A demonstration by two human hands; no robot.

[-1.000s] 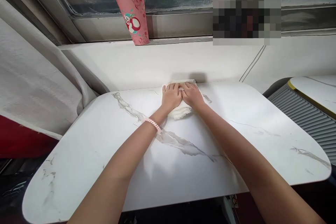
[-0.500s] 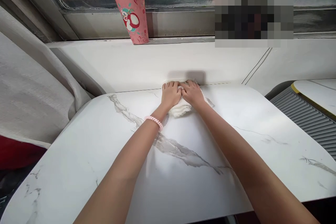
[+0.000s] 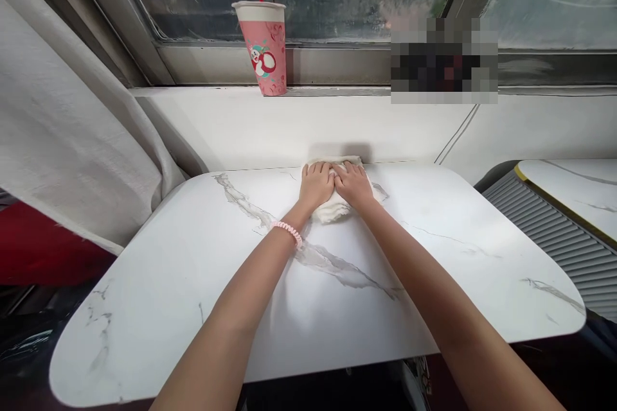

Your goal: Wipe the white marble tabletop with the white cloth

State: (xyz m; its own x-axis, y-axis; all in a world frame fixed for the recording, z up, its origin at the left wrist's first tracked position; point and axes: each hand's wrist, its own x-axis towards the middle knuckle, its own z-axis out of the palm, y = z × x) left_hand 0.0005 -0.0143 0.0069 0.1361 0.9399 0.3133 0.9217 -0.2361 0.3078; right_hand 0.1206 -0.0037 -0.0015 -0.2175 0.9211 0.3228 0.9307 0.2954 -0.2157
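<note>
A white cloth (image 3: pixel 333 212) lies bunched on the white marbled table (image 3: pixel 159 282), up against the wall at its far edge. My left hand (image 3: pixel 317 187), with a pink coiled band (image 3: pixel 288 231) on its wrist, presses down on the cloth's left part, fingers bent over it. Beside it, thumbs nearly touching, my right hand (image 3: pixel 354 186) grips the right part of the same cloth. Some of the cloth is hidden beneath both palms.
On the window ledge stands a pink paper cup (image 3: pixel 265 58) with a red straw. A grey-white curtain (image 3: pixel 72 103) hangs at the left, above something red (image 3: pixel 43 244). At the right are a ribbed grey surface (image 3: pixel 544 231) and another marbled tabletop (image 3: pixel 578 186). A blurred patch covers part of the ledge.
The view has tilted up and drawn back, so the cup's straw and more of the table's front edge show. The cloth has slid slightly away from the wall with both hands on it.
</note>
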